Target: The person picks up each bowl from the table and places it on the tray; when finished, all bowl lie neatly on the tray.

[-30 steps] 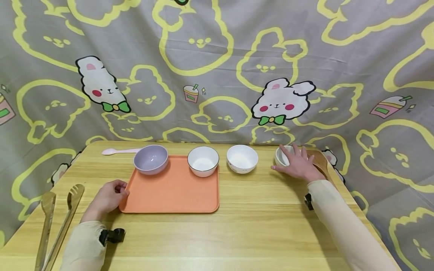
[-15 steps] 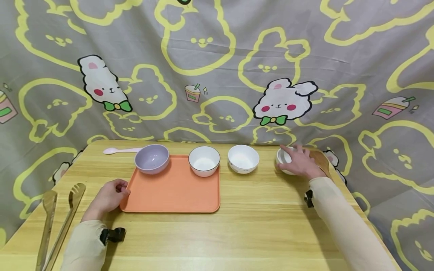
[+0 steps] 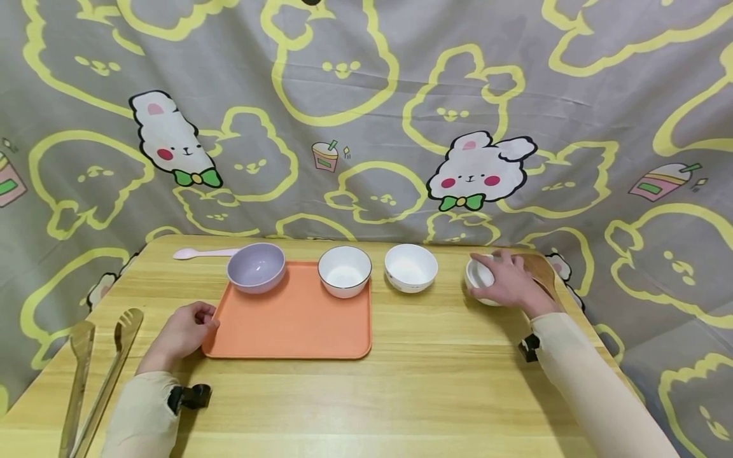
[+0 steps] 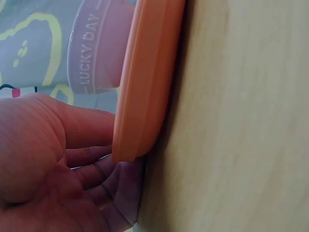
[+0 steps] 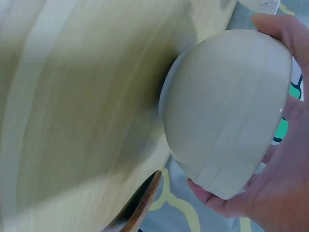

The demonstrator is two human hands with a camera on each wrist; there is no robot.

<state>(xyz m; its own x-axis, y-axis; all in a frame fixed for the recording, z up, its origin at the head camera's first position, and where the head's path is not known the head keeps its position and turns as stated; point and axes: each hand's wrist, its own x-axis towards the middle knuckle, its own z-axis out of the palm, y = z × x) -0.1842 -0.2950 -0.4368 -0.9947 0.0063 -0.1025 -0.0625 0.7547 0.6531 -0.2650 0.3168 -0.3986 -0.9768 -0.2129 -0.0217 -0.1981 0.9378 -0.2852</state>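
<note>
At the back right, my right hand [image 3: 509, 284] grips a small white bowl [image 3: 480, 275] across its rim. In the right wrist view the thumb lies on one side of the bowl [image 5: 227, 108] and the fingertips on the other, with its base close to the wooden table. My left hand [image 3: 186, 329] holds the left edge of an orange tray [image 3: 286, 331]. The left wrist view shows its thumb at the tray rim [image 4: 145, 87] and the fingers under it. A purple bowl [image 3: 256, 270] stands at the tray's back left corner.
A dark-rimmed white bowl [image 3: 343, 273] stands on the tray's back right corner. Beside the tray is another white bowl [image 3: 410, 270]. A pink spoon [image 3: 206, 253] lies behind. Long brown utensils [image 3: 117, 359] lie at left; a brown wooden item [image 3: 544, 270] is partly hidden at right.
My right hand has closed from spread fingers onto the small white bowl's rim, and the bowl has shifted slightly toward me. The left hand and tray have stayed in place.
</note>
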